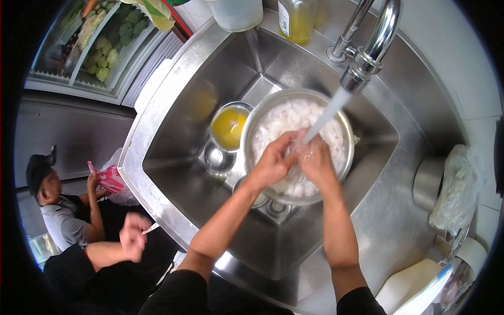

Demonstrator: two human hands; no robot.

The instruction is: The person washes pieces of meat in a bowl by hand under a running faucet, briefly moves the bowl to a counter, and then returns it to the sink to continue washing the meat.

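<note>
Both my hands are together under a stream of water from the chrome faucet (pixel 355 76), over a round metal bowl (pixel 251 122) full of pale, whitish pieces (pixel 286 116) in water. My left hand (pixel 274 161) has its fingers bent toward the right one. My right hand (pixel 315 161) meets it at the fingertips, its fingers curled and wet. Whatever lies between the fingers is too small and too hidden by water to make out. The bowl stands in a steel sink (pixel 184 123).
Left of the bowl is a small bowl of yellow liquid (pixel 229 127). Behind the sink stand a yellow bottle (pixel 297 21) and a white tub (pixel 236 13). A plastic bag (pixel 455 189) is at the right. At the left are a person (pixel 65 223) and another person's hand (pixel 134 237).
</note>
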